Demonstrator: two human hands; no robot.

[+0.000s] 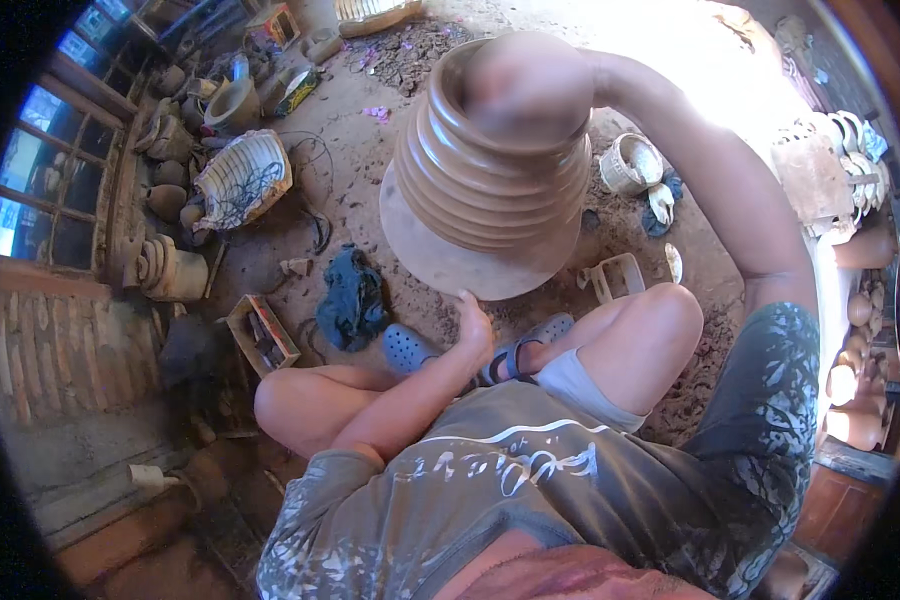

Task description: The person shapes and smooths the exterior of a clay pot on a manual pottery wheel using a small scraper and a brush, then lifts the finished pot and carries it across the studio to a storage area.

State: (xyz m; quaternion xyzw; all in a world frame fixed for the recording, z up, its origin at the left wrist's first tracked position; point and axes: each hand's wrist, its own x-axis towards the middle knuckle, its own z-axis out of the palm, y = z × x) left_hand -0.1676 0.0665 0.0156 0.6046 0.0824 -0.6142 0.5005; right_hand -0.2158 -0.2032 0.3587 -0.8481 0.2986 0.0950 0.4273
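In front of me a large brown clay pot (480,195) with stacked ridges and a wet sheen stands upright on a round flat potter's wheel (420,245). My right arm reaches around the right side. My right hand (530,85) is at the pot's mouth, blurred by motion, so its fingers do not show clearly. At the wheel's near edge my left hand (476,325) grips the rim, one digit on top and the other fingers mostly hidden. My knees are bent on either side, with blue-grey clogs (407,348) below.
A dark cloth or bag (352,300) and a small box (263,335) lie left of the wheel. Farther left are a ribbed basket-like piece (245,180) and several pots. A pale bucket (631,163) and a shallow tray (615,277) are on the right. Loose clay (410,50) lies behind.
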